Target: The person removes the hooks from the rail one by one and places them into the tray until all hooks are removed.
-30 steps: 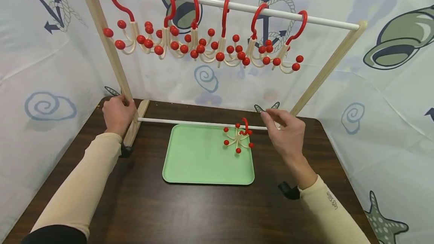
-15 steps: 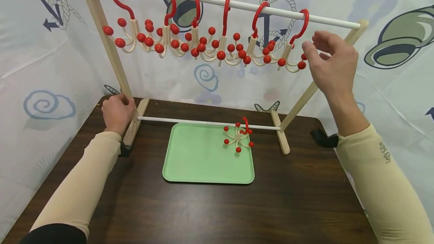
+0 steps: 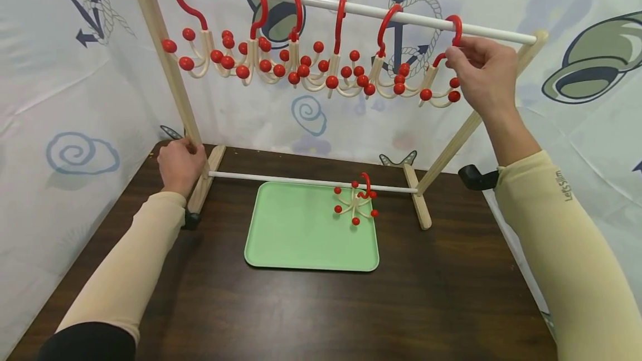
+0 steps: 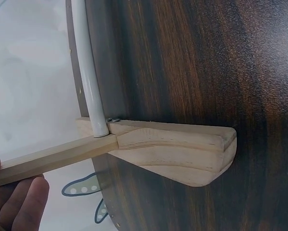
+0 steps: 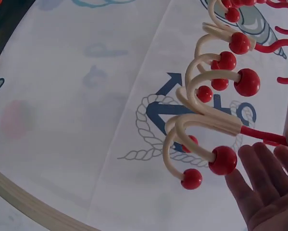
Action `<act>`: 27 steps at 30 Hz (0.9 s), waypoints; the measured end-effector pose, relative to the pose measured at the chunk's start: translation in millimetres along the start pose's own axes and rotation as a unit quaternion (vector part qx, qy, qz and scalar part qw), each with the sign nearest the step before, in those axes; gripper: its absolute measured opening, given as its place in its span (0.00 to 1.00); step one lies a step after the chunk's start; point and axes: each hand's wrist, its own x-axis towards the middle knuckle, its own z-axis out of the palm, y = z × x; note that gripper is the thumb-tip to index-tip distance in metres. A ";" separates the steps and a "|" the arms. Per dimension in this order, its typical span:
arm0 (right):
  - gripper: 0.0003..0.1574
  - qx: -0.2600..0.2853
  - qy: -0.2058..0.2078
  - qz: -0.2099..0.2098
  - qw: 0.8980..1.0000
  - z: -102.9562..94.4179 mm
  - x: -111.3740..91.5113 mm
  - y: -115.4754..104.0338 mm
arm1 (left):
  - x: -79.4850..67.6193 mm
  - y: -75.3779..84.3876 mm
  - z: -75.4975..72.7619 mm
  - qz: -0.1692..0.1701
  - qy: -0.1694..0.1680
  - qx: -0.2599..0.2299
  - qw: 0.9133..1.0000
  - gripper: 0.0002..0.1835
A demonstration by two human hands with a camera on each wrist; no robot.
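Note:
My right hand (image 3: 489,71) is up at the right end of the white top rod (image 3: 371,10), its thumb and fingers pinching the red hook of the rightmost hanger (image 3: 431,79). In the right wrist view that hanger (image 5: 211,122) shows cream curved arms tipped with red balls, and the thumb lies on its hook. Several similar hangers (image 3: 256,63) hang along the rod to the left. Low on the left wooden post (image 3: 173,77), my left hand (image 3: 180,166) grips it; the left wrist view shows fingers round the post (image 4: 62,153).
On the dark wooden table (image 3: 311,316) lies a green tray (image 3: 296,238) with one more hanger (image 3: 355,203) at its back right. A white lower rod (image 3: 291,181) joins the rack's wooden feet behind the tray. Patterned cloth (image 3: 351,127) surrounds the table.
My right hand has risen from near the rack's lower right to the rightmost hanger and taken its hook. That hanger has shifted slightly right along the rod. My left hand keeps its grip.

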 end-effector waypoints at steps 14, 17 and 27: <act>0.18 0.054 0.039 -0.021 0.998 2.0 0.9 1.6 | 0.3 -0.4 2.2 0.002 0.003 0.000 1.000 0.15; 0.17 0.058 0.058 -0.036 0.996 -1.6 1.5 -0.7 | 0.8 -0.4 2.7 -0.002 0.002 -0.001 1.000 0.15; 0.16 0.082 0.115 -0.026 0.990 -20.6 -10.7 -14.3 | 0.0 0.9 2.6 -0.005 0.003 0.000 1.000 0.15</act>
